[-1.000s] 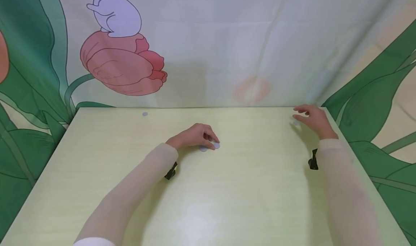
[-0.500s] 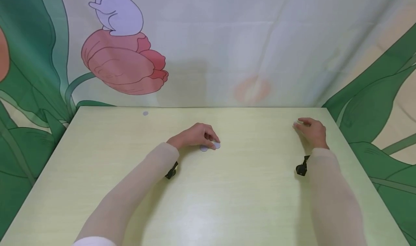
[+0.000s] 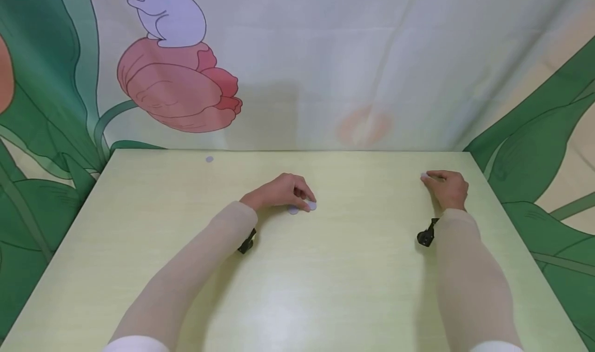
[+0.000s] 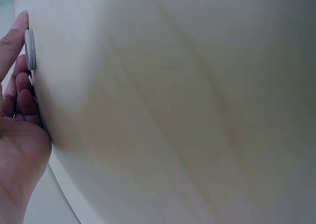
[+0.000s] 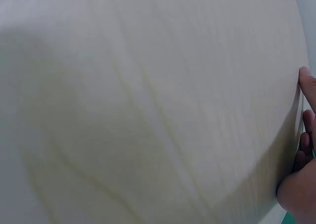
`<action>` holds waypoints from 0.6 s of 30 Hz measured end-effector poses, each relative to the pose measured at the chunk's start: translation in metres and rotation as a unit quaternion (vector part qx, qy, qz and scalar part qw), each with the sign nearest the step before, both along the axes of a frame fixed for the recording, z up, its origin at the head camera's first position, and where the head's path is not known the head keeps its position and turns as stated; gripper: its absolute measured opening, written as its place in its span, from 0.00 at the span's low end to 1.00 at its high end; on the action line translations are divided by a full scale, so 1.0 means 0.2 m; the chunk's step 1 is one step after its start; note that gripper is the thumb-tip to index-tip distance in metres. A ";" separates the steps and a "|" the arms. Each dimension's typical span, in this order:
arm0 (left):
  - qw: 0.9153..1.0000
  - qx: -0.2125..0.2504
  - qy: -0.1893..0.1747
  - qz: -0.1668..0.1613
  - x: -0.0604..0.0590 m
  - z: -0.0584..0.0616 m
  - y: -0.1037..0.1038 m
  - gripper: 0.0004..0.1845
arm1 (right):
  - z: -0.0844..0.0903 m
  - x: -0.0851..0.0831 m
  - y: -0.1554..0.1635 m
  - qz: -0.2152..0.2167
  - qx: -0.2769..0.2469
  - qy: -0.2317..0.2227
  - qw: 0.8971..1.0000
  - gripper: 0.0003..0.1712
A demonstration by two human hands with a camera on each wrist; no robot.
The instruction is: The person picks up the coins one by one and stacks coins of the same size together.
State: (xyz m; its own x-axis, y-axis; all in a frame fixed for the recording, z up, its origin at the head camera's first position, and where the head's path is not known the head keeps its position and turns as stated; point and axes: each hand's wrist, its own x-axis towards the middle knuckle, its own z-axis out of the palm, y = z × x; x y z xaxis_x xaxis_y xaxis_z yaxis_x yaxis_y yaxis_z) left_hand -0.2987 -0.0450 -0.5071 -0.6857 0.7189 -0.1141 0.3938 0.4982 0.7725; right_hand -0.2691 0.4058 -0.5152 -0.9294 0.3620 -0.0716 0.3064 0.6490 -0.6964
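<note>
In the head view my left hand (image 3: 283, 190) is low over the middle of the table, thumb and index finger pinching a small pale round disc (image 3: 312, 206). Just beside it, partly under the thumb, lies a second pale disc (image 3: 293, 210). The left wrist view has a disc edge (image 4: 30, 50) close by the thumb. At the far right my right hand (image 3: 448, 189) pinches another pale disc (image 3: 424, 175) between thumb and forefinger, close to the tabletop. That disc is not visible in the right wrist view, where only part of the right hand (image 5: 307, 135) shows at the edge.
One more pale disc (image 3: 209, 159) lies near the back left edge of the light wooden table (image 3: 353, 269). A printed curtain (image 3: 297, 63) hangs right behind the table's back edge. Black wrist cameras sit under both cuffs.
My right hand has come down and toward me from the back right corner, and its thumb and forefinger have closed on the disc there. The left hand has stayed in place.
</note>
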 end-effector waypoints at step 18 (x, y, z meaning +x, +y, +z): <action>1.000 -0.001 -0.001 0.001 0.00 0.01 0.00 0.12 | 0.03 -0.01 -0.03 -0.015 0.031 -0.034 0.999 0.30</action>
State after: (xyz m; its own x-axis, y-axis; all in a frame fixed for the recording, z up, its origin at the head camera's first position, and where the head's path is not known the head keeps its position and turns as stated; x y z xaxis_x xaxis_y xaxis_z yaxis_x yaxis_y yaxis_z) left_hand -0.2989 -0.0441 -0.5054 -0.6876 0.7166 -0.1172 0.3906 0.5011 0.7723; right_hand -0.2714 0.3993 -0.5083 -0.9115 0.3961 -0.1106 0.3722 0.6802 -0.6315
